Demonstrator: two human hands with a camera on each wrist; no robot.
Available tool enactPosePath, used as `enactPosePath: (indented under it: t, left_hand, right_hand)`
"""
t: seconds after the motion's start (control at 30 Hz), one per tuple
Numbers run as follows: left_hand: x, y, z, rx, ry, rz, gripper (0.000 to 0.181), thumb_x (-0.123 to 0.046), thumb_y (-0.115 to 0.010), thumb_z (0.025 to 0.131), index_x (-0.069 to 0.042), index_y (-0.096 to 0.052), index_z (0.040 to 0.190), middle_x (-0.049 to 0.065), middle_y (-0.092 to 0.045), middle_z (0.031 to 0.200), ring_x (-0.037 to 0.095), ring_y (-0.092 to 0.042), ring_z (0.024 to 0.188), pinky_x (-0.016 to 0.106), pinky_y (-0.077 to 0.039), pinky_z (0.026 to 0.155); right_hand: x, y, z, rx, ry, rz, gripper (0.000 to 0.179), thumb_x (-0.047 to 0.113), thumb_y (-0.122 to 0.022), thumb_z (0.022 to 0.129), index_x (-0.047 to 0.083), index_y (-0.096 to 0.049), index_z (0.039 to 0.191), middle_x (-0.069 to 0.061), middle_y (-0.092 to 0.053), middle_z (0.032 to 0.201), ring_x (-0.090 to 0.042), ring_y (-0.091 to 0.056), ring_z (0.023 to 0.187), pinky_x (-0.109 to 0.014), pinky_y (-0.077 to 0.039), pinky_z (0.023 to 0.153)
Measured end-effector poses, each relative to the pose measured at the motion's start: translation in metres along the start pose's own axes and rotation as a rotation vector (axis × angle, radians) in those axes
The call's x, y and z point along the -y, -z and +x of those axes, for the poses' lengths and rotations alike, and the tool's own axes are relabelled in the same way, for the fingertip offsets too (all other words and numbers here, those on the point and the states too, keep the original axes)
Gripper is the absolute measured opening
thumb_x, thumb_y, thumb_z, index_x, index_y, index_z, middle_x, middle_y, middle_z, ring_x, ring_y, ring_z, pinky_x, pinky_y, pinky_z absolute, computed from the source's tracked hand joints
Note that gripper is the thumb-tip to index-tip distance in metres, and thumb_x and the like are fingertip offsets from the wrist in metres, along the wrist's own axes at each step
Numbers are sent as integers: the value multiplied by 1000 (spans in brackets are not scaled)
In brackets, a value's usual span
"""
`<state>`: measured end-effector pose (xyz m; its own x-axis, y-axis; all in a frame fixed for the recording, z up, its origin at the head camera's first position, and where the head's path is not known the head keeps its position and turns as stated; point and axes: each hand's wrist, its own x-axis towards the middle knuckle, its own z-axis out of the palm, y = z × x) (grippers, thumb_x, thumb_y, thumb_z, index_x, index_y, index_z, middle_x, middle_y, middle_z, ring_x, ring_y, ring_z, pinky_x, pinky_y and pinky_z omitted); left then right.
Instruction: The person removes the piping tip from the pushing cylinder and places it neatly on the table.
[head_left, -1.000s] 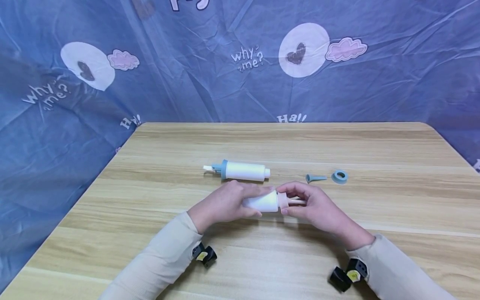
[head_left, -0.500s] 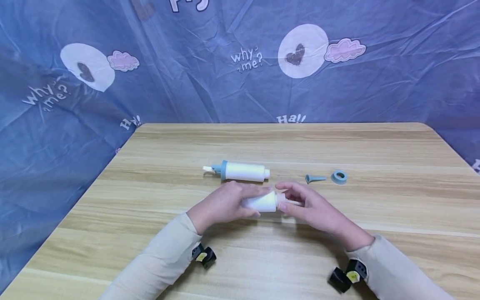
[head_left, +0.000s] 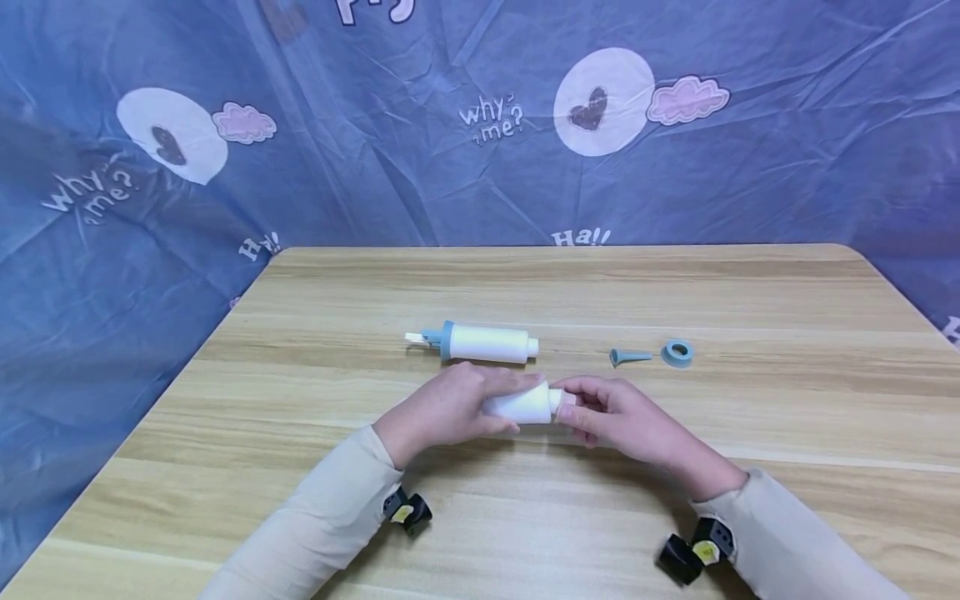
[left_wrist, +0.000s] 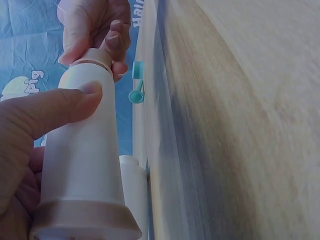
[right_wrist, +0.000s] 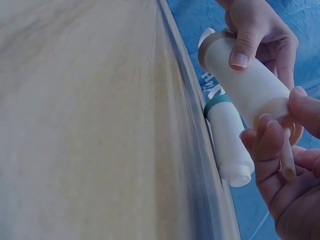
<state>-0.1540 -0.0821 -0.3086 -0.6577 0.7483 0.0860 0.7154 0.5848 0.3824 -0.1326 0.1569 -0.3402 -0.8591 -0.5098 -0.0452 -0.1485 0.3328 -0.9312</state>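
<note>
A white icing syringe [head_left: 528,405] with pinkish-beige ends lies sideways above the table. My left hand [head_left: 450,404] grips its barrel, the thumb pressed along the side in the left wrist view. At the syringe's right end my right hand [head_left: 626,417] pinches the pinkish collar [head_left: 568,399] between thumb and fingers. A pale nozzle [right_wrist: 288,157] sticks out through that collar in the right wrist view. Between barrel and collar a white ridged neck [head_left: 555,401] shows in the head view. The plunger end is mostly hidden behind my left hand.
Behind my hands lies a second white icing syringe [head_left: 489,343] with a blue end cap and white plunger tip. A blue nozzle [head_left: 630,357] and a blue collar ring [head_left: 678,353] lie to its right. A blue printed cloth [head_left: 420,167] hangs behind the wooden table [head_left: 525,525].
My right fingers have shifted their hold and turned around the collar. More of the white neck shows now, and the nozzle is hidden in the head view. My left hand has stayed put.
</note>
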Motion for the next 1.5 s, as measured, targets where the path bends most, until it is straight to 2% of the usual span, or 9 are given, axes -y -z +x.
enactPosePath:
  t: [0.2, 0.37, 0.63, 0.87, 1.27, 1.5]
  left_hand:
    - [6, 0, -2, -3, -20, 9, 59, -25, -75, 77, -19, -53, 132, 1, -61, 124, 15, -61, 106, 27, -49, 87]
    - [17, -1, -6, -14, -23, 14, 57, -22, -76, 77, -16, -56, 130, 3, -64, 120, 15, -62, 102, 29, -50, 85]
    - [30, 2, -10, -6, 63, 55, 59, -24, -75, 76, -17, -54, 131, 4, -66, 114, 19, -63, 98, 34, -50, 85]
    - [38, 2, -12, 17, 93, 90, 60, -25, -74, 77, -17, -53, 132, 4, -67, 109, 19, -62, 94, 34, -50, 84]
    - [42, 0, -12, 16, 83, 129, 58, -25, -74, 77, -17, -54, 131, 3, -67, 108, 18, -63, 92, 34, -51, 81]
    - [43, 0, -12, 11, 82, 144, 59, -25, -75, 76, -17, -54, 131, 3, -67, 106, 19, -63, 92, 34, -51, 81]
  right_hand:
    - [1, 0, 0, -28, 13, 25, 43, 19, -60, 90, -8, -52, 123, -13, -60, 92, -19, -59, 78, -28, -55, 66]
    - [3, 0, 1, -46, 11, 26, 44, 17, -61, 89, -9, -51, 123, -12, -59, 88, -15, -58, 74, -27, -54, 64]
    - [1, -1, 2, -48, 11, 32, 47, 16, -63, 88, -11, -49, 123, -11, -59, 87, -12, -58, 74, -28, -55, 65]
    - [0, -1, 2, -50, 14, 29, 47, 16, -64, 87, -11, -50, 122, -11, -59, 87, -11, -58, 75, -27, -54, 66]
    - [0, 0, 0, -64, 25, -16, 48, 17, -66, 85, -10, -52, 122, -9, -61, 88, -12, -57, 77, -23, -51, 65]
    - [0, -1, 0, -70, 5, 57, 53, 13, -70, 81, -11, -47, 121, -12, -61, 92, -14, -60, 79, -25, -53, 68]
